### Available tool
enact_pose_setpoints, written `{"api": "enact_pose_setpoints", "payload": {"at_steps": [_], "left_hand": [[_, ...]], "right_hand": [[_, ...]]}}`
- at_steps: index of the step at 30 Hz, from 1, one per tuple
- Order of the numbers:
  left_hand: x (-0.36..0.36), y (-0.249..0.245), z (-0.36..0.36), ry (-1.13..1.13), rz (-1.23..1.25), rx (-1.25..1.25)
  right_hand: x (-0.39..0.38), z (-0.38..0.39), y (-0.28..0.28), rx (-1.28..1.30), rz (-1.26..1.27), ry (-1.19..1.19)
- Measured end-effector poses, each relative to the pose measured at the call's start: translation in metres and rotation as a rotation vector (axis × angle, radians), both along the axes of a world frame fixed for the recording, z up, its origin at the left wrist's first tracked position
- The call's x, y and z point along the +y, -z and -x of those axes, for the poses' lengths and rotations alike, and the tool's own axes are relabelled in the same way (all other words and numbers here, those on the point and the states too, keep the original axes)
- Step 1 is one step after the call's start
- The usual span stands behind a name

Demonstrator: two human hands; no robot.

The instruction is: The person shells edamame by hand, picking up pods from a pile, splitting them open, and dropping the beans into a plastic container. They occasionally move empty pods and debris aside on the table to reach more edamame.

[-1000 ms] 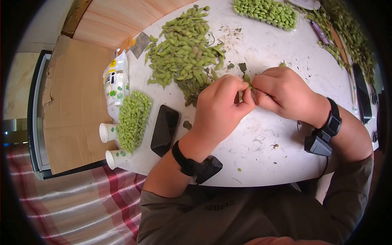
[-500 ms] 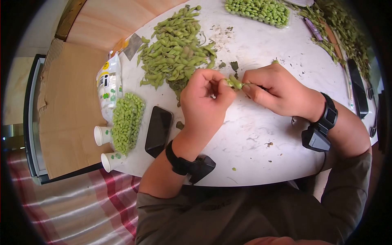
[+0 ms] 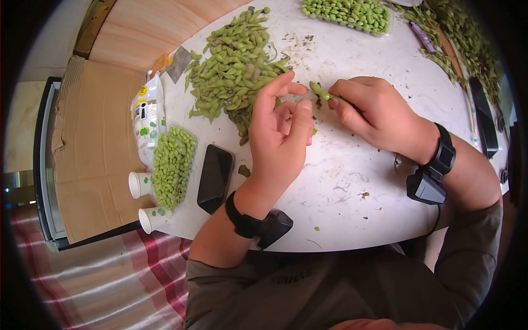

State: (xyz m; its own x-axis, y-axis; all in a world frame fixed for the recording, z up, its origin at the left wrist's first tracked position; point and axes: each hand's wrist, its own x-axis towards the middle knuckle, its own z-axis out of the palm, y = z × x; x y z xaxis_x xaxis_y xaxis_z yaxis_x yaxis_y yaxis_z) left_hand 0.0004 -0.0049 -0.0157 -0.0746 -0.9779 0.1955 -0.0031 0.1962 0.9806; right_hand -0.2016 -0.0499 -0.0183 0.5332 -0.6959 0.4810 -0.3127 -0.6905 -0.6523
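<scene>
Drawn off the green bean pod, the bare left hand had loosely spread, while the right hand pinched the pod, fingertips hiding its end, above the white marbled surface, inside its edge.

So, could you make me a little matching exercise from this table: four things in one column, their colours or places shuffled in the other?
Things:
1. Single pod
2. Phone
3. Cups
4. Pen-like item

Colours or places:
A. White, beside the shelled beans
B. Purple, near the leafy stems
C. Green, in the right hand
D. Black, flat on the table

Pairs: 1-C, 2-D, 3-A, 4-B
</scene>
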Motion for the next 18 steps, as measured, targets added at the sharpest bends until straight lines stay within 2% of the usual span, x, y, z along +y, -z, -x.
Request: {"api": "enact_pose_setpoints", "payload": {"at_steps": [2, 4, 6, 9, 16, 18], "left_hand": [[0.0, 0.002, -0.001, -0.009, 0.006, 0.008], [0.001, 0.006, -0.003, 0.069, -0.113, -0.022], [0.002, 0.006, -0.001, 0.065, -0.1, 0.002], [0.002, 0.011, 0.001, 0.064, -0.073, 0.047], [-0.001, 0.007, 0.003, 0.07, -0.036, 0.163], [-0.001, 0.008, -0.002, 0.097, -0.067, 0.132]], "right_hand": [[0.001, -0.001, -0.001, 0.084, 0.069, 0.047], [0.002, -0.001, -0.003, 0.105, 0.086, 0.002], [0.005, -0.002, -0.005, 0.127, 0.104, -0.044], [0.008, -0.003, -0.005, 0.19, 0.146, 0.039], [0.003, -0.001, -0.003, 0.23, 0.181, -0.086], [0.003, -0.001, -0.003, 0.214, 0.191, -0.121]]}}
